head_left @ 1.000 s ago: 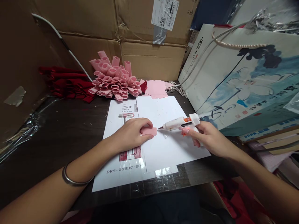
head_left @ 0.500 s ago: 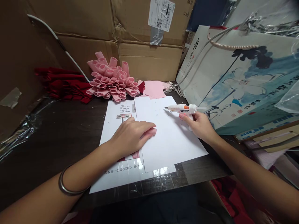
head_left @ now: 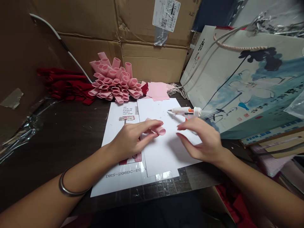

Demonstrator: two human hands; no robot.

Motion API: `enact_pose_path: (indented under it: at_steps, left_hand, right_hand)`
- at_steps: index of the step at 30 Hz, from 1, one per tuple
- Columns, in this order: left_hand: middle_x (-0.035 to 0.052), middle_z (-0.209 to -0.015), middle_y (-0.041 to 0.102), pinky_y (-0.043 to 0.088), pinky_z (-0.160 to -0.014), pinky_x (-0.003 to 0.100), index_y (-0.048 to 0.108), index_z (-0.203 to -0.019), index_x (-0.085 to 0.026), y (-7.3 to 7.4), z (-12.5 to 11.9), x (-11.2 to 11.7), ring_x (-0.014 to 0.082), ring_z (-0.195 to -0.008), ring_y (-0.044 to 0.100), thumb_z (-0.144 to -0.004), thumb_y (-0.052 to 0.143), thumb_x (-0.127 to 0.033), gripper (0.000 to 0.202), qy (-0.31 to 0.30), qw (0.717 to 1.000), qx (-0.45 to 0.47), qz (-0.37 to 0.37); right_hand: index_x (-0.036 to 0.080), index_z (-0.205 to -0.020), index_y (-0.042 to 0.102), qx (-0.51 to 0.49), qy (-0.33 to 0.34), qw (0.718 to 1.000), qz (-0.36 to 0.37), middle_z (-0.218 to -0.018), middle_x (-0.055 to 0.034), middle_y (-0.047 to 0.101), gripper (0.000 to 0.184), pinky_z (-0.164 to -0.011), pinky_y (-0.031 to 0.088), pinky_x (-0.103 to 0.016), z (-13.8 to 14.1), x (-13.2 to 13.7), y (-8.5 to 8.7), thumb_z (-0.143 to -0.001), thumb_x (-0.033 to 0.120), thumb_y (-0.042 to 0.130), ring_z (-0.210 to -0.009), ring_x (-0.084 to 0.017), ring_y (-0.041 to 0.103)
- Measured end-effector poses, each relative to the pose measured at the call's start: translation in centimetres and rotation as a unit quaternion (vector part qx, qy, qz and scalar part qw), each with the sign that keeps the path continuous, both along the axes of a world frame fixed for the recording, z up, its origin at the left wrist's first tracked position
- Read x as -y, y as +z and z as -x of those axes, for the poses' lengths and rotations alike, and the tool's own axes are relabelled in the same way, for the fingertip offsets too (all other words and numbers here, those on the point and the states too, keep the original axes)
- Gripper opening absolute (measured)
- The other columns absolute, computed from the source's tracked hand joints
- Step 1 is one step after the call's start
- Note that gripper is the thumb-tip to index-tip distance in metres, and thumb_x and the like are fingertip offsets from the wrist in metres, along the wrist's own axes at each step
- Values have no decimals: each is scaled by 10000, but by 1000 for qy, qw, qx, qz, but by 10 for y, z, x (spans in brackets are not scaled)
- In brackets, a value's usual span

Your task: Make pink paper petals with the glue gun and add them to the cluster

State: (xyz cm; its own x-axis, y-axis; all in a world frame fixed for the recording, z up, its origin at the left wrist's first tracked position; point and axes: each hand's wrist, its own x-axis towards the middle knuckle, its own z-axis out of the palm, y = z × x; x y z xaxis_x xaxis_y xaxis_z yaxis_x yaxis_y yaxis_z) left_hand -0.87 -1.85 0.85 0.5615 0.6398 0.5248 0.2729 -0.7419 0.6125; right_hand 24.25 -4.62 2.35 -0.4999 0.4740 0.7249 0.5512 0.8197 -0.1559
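Observation:
Between the thumb and fingers of my left hand (head_left: 134, 136) is a small rolled tube of pink felt-like sheet (head_left: 159, 130), its open end facing right. My right hand (head_left: 201, 137) hovers to the right of it, thumb and fingers apart, holding nothing. Just behind that hand, a white hot glue gun (head_left: 186, 111) with orange parts rests on the white paper sheets (head_left: 161, 158), its nozzle pointing left. The hand covers part of its grip. Under my left hand lies a printed sheet (head_left: 111, 183) with a picture partly hidden.
A bundle of pink tubes (head_left: 116, 80) stands at the back, beside flat pink squares (head_left: 158, 91). Dark red pieces (head_left: 67, 87) lie back left. Cardboard boxes (head_left: 152, 63) wall the rear; a large painted paper bag (head_left: 247, 79) leans at right.
My right hand has let go of the glue gun and come left and nearer, its fingers apart. My left hand has lifted slightly, showing more of the pink tube.

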Motion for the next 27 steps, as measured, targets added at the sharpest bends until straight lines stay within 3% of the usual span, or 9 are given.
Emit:
enact_pose_path:
  at_steps: [3,6,13,17,21,27]
  left_hand:
    - [81,-1188,688,617,-753,212,565,-1263,-182,0,1,-1,160,-946,717,-914,581,-182,349,-10,1000,21,2]
    - [84,-1176,693,624,-754,228,529,-1301,-183,0,2,-2,170,-963,715,-899,577,-134,408,-26,999,27,-10]
    - [81,-1197,686,618,-796,237,490,-1350,-206,-2,4,-2,172,-1004,701,-879,606,-118,493,-46,999,25,11]
    - [79,-1166,702,621,-700,200,592,-1222,-193,-1,0,1,164,-923,723,-858,658,-159,372,-19,999,41,26]
    - [59,-1054,749,613,-621,193,680,-1014,-182,4,-3,3,180,-905,734,-845,635,-126,183,32,998,53,-14]
    - [16,-980,768,572,-542,176,721,-916,-216,7,-4,5,156,-811,746,-833,608,-96,185,74,995,49,-48]
  right_hand:
    - [176,-1127,578,46,67,996,48,-859,-43,684,341,-608,483,-299,11,-18,5,-806,63,603,-699,-163,618]
    - [176,-1048,616,52,108,991,51,-786,-14,674,261,-542,414,-270,18,-33,5,-809,76,585,-640,-137,594]
    - [183,-915,644,1,114,993,12,-787,-24,702,127,-538,435,-241,22,-36,1,-828,95,613,-654,-123,632]
    - [183,-891,640,-29,116,993,-2,-797,-29,716,139,-567,480,-234,25,-34,-2,-812,70,620,-691,-128,656]
    - [185,-891,638,-54,122,991,16,-796,-32,721,155,-591,501,-247,27,-32,-4,-809,55,618,-706,-137,659]
    - [177,-941,654,-92,119,987,62,-800,-31,724,145,-546,480,-253,32,-28,-7,-819,100,641,-612,-118,603]
